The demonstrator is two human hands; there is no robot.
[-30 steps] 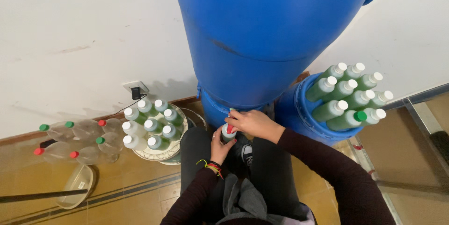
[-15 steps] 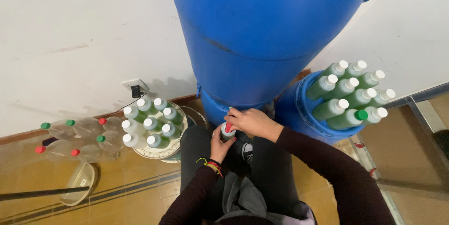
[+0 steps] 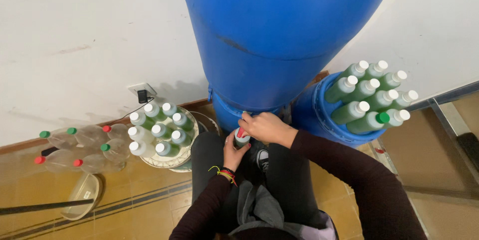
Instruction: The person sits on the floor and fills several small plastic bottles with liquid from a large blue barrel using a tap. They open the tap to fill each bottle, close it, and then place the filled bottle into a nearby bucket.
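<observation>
1. A small bottle (image 3: pixel 242 139) is held upright between the knees, just below the base of the big blue drum (image 3: pixel 279 35), where a tap or outlet seems to sit, though it is hidden by the fingers.
2. The bottle is gripped around its lower body by the left hand (image 3: pixel 232 154), whose fingers are curled closed about it.
3. The top of the bottle is covered by the right hand (image 3: pixel 264 126); its fingers are bent over a red part at the bottle's mouth, but whether that part is pinched or only touched cannot be told.
4. Compared with a second ago, little is altered: the red part was less visible then, and it is now seen a little more plainly under the right fingertips, while both hands are kept in the same place.
5. To the right, green-filled bottles with white caps (image 3: pixel 371 95) are packed in a blue tub (image 3: pixel 319 120), one cap being green.
6. To the left, similar capped bottles (image 3: pixel 157 130) are stood in a round basin, and beyond them clear empty bottles (image 3: pixel 80 145) with red and green caps are laid on the tiled floor (image 3: pixel 144 205).
</observation>
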